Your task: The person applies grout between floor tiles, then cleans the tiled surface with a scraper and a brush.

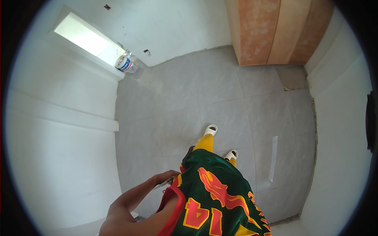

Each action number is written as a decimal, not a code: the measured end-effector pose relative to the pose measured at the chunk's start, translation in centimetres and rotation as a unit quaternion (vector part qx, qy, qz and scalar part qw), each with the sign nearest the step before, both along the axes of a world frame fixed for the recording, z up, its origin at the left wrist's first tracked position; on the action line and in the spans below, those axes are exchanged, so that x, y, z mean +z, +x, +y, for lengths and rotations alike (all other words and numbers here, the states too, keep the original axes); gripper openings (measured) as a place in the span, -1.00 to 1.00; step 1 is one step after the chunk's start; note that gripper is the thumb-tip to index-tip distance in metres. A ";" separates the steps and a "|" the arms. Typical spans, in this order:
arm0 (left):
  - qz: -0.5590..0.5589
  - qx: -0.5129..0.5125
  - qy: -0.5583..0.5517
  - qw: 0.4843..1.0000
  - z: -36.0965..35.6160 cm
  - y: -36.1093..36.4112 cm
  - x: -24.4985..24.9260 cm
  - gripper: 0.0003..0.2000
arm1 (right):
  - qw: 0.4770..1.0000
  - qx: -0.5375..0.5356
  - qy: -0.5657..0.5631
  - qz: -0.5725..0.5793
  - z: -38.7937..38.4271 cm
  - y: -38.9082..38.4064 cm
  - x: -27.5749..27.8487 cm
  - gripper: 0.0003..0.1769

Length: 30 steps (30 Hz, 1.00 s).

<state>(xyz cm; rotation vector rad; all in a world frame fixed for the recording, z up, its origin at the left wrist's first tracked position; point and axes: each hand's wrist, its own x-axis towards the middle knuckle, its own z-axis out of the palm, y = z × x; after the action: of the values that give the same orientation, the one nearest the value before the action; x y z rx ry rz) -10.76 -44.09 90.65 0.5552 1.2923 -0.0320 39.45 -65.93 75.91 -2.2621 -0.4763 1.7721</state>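
Observation:
My left hand (169, 176) is beside my left hip, with the arm bent at the elbow. Its fingers are curled in and partly hidden by the green and red jersey (214, 188). A thin, pale flat thing (160, 183) shows just below the hand, too small to name. My right hand is out of view.
Grey tiles (177, 98) cover the floor beneath my white slippers (211, 129). A wooden cabinet (258, 35) stands at the far right. A striped bucket (125, 63) and clear plastic sit by the window opening (84, 33). A pale strip (273, 157) lies rightward.

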 end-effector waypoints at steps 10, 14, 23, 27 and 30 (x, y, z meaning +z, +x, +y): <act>0.124 0.019 0.197 0.972 -4.2 -1.5 -8.2 -0.70 | 0.999 0.028 -0.023 -0.030 -1.0 3.9 2.3 -0.68; 0.204 0.071 0.241 0.946 -3.4 0.2 -6.9 -0.57 | 0.997 0.008 -0.045 -0.059 -3.5 6.6 6.0 -0.68; -0.030 0.300 0.140 0.943 0.4 0.1 -6.1 -0.67 | 0.990 -0.068 -0.058 -0.112 -2.5 5.3 11.8 -0.69; -0.057 0.243 0.055 0.967 4.6 -4.9 -9.9 -0.79 | 0.985 -0.135 -0.006 -0.103 2.7 -0.4 10.0 -0.69; -0.012 0.198 0.053 0.979 10.5 -6.2 -8.0 -0.84 | 0.972 -0.212 0.071 -0.071 9.3 -6.7 4.5 -0.69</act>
<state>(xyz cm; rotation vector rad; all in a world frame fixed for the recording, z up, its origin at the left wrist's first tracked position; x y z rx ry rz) -16.94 -33.61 82.63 0.3789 1.3675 0.3752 32.76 -56.60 80.45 -2.1941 -0.1225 1.3303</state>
